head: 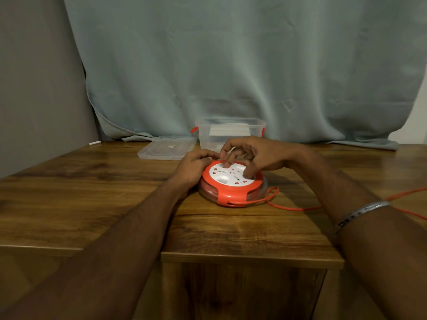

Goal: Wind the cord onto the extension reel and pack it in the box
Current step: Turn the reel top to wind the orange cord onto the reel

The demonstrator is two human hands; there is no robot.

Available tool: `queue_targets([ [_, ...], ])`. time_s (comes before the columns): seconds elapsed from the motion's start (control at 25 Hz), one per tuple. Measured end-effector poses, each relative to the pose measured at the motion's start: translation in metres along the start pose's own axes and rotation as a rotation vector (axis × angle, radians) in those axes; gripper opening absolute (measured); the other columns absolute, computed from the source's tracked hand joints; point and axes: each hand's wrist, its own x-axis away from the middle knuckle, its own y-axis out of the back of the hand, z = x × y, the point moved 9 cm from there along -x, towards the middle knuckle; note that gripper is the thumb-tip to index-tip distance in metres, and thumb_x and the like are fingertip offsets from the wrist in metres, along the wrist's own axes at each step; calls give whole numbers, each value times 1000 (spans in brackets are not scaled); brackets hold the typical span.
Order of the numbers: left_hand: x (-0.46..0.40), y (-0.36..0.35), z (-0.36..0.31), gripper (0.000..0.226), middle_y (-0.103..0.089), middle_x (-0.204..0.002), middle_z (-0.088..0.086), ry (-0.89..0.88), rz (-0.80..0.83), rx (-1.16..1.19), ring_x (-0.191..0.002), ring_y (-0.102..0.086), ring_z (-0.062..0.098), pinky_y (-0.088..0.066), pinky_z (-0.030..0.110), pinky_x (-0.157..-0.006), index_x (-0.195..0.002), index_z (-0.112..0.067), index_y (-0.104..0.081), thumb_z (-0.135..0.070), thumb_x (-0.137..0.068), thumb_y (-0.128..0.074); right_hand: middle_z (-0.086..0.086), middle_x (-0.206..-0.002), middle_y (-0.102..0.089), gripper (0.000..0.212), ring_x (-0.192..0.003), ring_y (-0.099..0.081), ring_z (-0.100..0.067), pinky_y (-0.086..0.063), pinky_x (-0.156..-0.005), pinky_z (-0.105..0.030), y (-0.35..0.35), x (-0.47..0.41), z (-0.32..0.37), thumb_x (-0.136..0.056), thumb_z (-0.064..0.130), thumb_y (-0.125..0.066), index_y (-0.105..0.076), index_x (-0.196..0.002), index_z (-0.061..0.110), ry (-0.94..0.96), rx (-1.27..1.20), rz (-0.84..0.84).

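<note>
on a wooden table [92, 199] before a grey-blue curtain [231, 65], the extension reel [232, 188] lies flat near the front edge, left hand [193, 168] gripping its rim, right hand [251, 155] fingertips curled onto its face, the cord [300, 207] trailing right, the box [231, 135] open behind.

Glossy plastic reel [232, 188], wood-grain table [92, 192]

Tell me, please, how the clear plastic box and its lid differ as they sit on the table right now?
The box stands upright and open with red latches at its sides; the lid lies flat to its left, off the box. The box is deep and holds something white; the lid is shallow. Both are clear plastic, behind the reel.
</note>
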Motion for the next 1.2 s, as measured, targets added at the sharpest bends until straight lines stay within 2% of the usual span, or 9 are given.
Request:
queue_targets([
  [0.2, 3, 1, -1, 32, -75, -106, 11, 27, 21, 40, -89, -72, 26, -60, 30, -67, -104, -20, -75, -6, -101, -47, -12, -119, -74, 83, -49, -49, -6, -44, -47, -20, 0, 3, -1, -71, -22, -75, -36, -131, 21, -17, -22, -7],
  [0.36, 3, 0, -2, 30, -75, -104, 12, 23, 23, 72, -82, -71, 21, -57, 25, -59, -106, -16, -75, -5, -100, -48, -10, -112, -73, 82, -56, -59, -5, -49, -52, -20, 2, 5, -1, -71, -7, -86, -36, -127, 26, -29, 54, -53],
  [0.52, 2, 0, 0, 29, -76, -102, 13, 26, 8, 85, -83, -72, 23, -59, 29, -66, -103, -14, -76, -4, -99, -49, -7, -97, -76, 62, -64, -64, -1, -49, -58, -21, 3, 5, 1, -68, 12, -93, -50, -109, 30, -19, 129, -104],
  [0.64, 2, -1, 0, 29, -75, -99, 17, 29, -8, 126, -85, -70, 26, -58, 32, -74, -101, -9, -75, 0, -98, -48, -17, -77, -69, 39, -67, -59, -15, -45, -64, -34, -2, -1, 5, -69, 21, -92, -62, -94, 16, -12, 211, -116],
  [0.72, 2, -2, 0, 28, -74, -103, 23, 30, -13, 134, -88, -68, 29, -57, 38, -82, -105, -4, -74, 1, -98, -48, -6, -67, -61, 32, -62, -52, -13, -42, -62, -35, -4, -3, 7, -69, 25, -90, -65, -83, 12, -5, 240, -127],
  [0.84, 1, -2, 0, 28, -73, -108, 26, 34, -17, 116, -92, -68, 32, -57, 41, -86, -109, 0, -73, 1, -98, -48, 11, -59, -54, 31, -54, -45, -3, -39, -59, -31, -2, -4, 9, -67, 31, -88, -65, -77, 12, -3, 273, -153],
  [1.0, -1, -1, 1, 29, -73, -110, 25, 30, -22, 105, -98, -69, 35, -56, 46, -92, -112, 1, -73, 0, -98, -48, 19, -50, -53, 29, -49, -46, -1, -34, -49, -19, -5, -3, 11, -66, 34, -86, -63, -73, 18, -4, 292, -157],
  [1.08, 0, -2, 1, 28, -73, -109, 24, 27, -19, 92, -96, -69, 34, -56, 47, -91, -111, -2, -73, -2, -99, -48, 20, -48, -53, 34, -48, -46, 0, -33, -47, -16, -4, -3, 13, -61, 43, -83, -64, -71, 17, -2, 293, -172],
  [1.2, -1, -2, 1, 28, -73, -109, 22, 20, -15, 82, -97, -69, 35, -56, 48, -91, -110, -3, -74, -3, -99, -48, 13, -48, -49, 42, -47, -43, -3, -35, -51, -24, -3, -4, 11, -57, 54, -78, -62, -63, 16, -26, 302, -202],
])
